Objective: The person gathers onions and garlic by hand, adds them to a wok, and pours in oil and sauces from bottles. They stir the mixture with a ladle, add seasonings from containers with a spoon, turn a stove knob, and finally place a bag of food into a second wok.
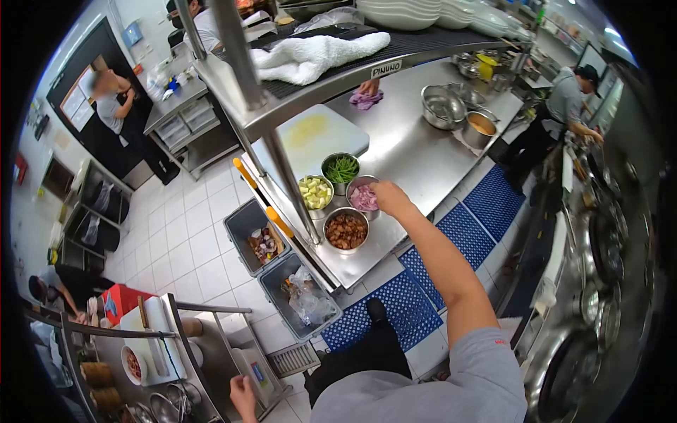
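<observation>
We record the right hand (389,200) at the right rim of a steel bowl (372,214) of chopped onion (364,198), which stands on the surface (402,134) near its end. Right fingers: at the rim, bent inward; we cannot tell whether they pinch the metal or some onion. Left hand (243,396): low and well apart from the bowls, fingers curled; we cannot tell whether they hold anything. Grouped with the onion are bowls of greens (341,169), pale cubes (314,192) and brown pieces (346,231). Risks, in our judgement: a one-sided pull on the rim could tip the bowl and spill onion among its neighbours; a sideways knock could push the brown pieces over the nearby edge; a careless lift could strike the shelf post (296,144).
</observation>
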